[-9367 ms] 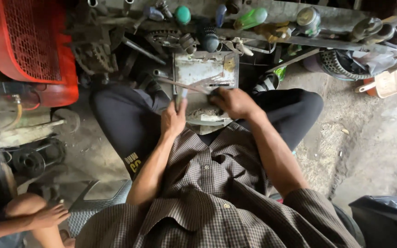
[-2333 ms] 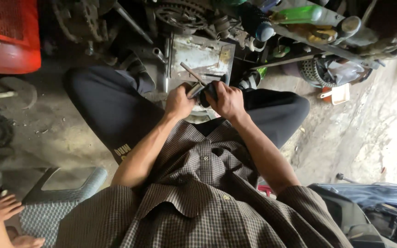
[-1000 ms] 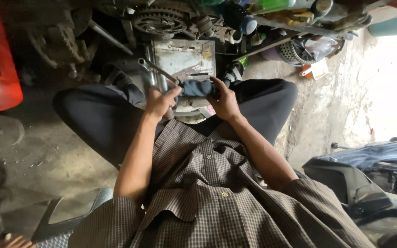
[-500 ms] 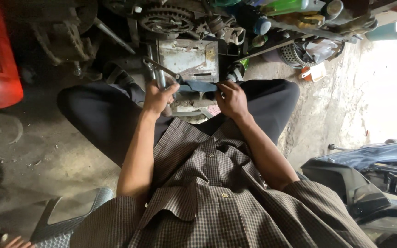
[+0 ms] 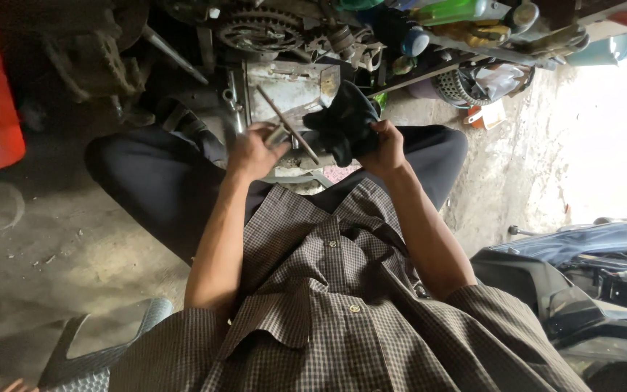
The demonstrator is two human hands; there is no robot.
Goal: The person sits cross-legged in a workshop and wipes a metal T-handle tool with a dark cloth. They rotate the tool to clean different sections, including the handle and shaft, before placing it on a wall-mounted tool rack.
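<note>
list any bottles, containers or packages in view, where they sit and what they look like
green plastic bottle: top edge right of centre, lying on its side
dark bottle with blue cap: just below it, cap to the right
pale blue tub: top right corner, round
white and orange container: floor by the right knee, boxy

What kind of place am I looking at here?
Probably a small engine or motorcycle repair workshop: a toothed sprocket among greasy parts, a metal engine casing being worked on, and a scooter body parked on the concrete floor.

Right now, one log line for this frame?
left hand: holds thin metal rod | right hand: grips dark rag | both over grey metal box | person seated, legs apart
</note>
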